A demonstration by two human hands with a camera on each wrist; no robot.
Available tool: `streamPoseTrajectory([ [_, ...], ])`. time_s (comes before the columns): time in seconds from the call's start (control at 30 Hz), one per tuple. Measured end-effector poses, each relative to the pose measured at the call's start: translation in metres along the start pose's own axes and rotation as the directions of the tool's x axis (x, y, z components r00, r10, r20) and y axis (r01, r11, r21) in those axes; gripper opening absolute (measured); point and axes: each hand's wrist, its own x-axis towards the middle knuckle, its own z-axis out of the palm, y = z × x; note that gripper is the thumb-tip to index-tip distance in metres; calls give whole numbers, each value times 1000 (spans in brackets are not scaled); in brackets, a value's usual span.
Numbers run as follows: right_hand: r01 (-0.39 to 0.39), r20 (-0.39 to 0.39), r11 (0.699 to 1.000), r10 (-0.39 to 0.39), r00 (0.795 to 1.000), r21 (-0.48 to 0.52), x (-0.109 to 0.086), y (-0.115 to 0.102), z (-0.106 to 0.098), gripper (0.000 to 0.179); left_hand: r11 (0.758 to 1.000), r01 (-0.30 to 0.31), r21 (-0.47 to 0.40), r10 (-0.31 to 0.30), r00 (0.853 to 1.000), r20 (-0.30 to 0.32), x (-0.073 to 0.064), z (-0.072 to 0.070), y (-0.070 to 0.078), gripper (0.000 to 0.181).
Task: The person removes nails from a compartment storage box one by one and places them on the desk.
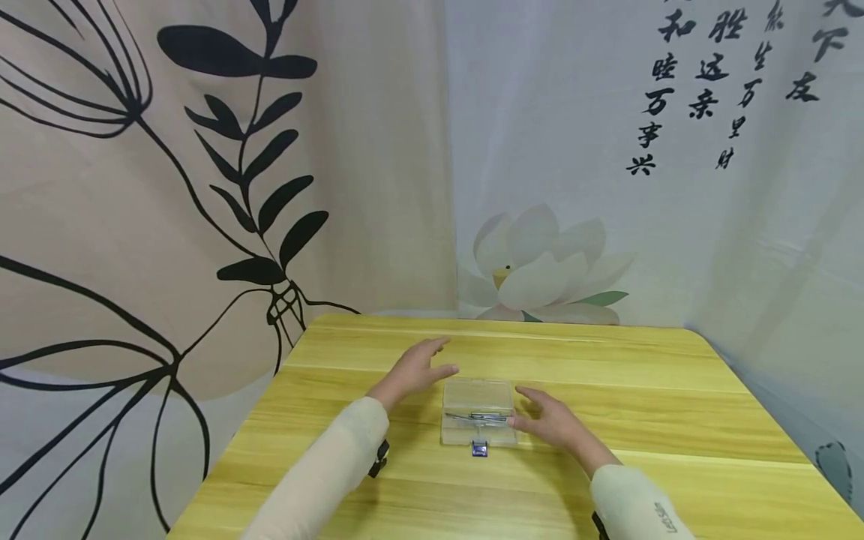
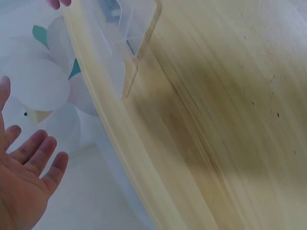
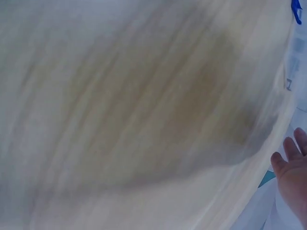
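A clear plastic case (image 1: 466, 391) lies on the table between the two hands, with a blue latch (image 1: 479, 449) at its near side. Several thin metal pieces (image 1: 491, 418) lie in it; their exact kind is too small to tell. My left hand (image 1: 417, 367) hovers to the case's upper left, fingers spread, holding nothing. At the right side is my right hand (image 1: 548, 417), fingers parted, its thumb overlapping the case's edge; whether it touches cannot be told. The left wrist view shows the left palm (image 2: 21, 189) apart from the case (image 2: 136, 21).
The yellow wood-grain table (image 1: 675, 420) extends around the case on all sides. Behind it hangs a printed curtain (image 1: 378, 187) with plants, a lotus and characters. Both sleeves (image 1: 324, 472) cross the near part of the table.
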Motion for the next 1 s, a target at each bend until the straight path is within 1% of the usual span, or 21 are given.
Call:
streamPoseTrajectory([
  [0.13, -1, 3, 1000, 1, 1000, 19, -1, 1, 4, 77, 999, -17, -27, 17, 1000, 11, 0, 4, 1, 65],
  [0.3, 12, 8, 1000, -12, 1000, 24, -1, 3, 8, 79, 998, -18, -67, 21, 999, 44, 2, 11, 1, 62],
  [0.47, 11, 13, 999, -11, 1000, 41, -3, 3, 12, 77, 995, -18, -102, 26, 997, 71, -1, 19, 2, 56],
  [0.73, 28, 6, 999, -28, 1000, 23, -3, 5, 16, 79, 977, 1, -212, 17, 996, 83, -7, 33, 2, 48],
  [1.0, 49, 9, 998, -49, 999, 29, -3, 8, 19, 81, 977, 3, -215, 17, 996, 92, -12, 45, -2, 42],
])
